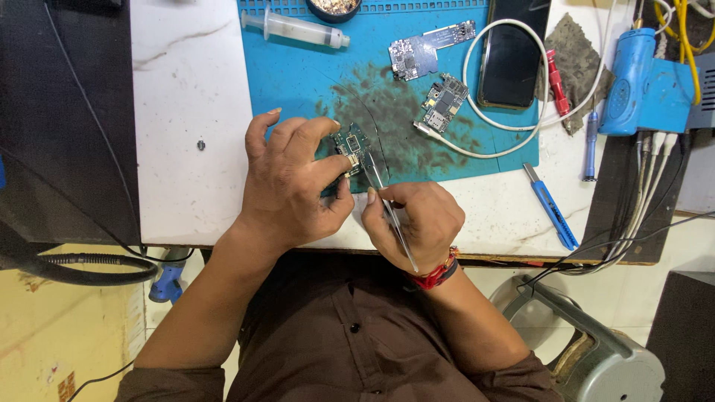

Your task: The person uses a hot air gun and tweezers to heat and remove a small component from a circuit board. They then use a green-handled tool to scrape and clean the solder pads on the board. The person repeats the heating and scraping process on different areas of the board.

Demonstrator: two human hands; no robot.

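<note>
1 head camera looks steeply down, close over the workbench [186,112].

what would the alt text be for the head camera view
A person's left hand steadies a small circuit board on a blue mat while the right hand works on it with tweezers. Two more boards, a syringe and a phone lie beyond.

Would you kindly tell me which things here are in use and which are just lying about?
In use:
left hand steadying the small circuit board
right hand holding tweezers
blue mat

Lying about:
syringe
two other boards
phone
white cable
blue utility knife
</note>
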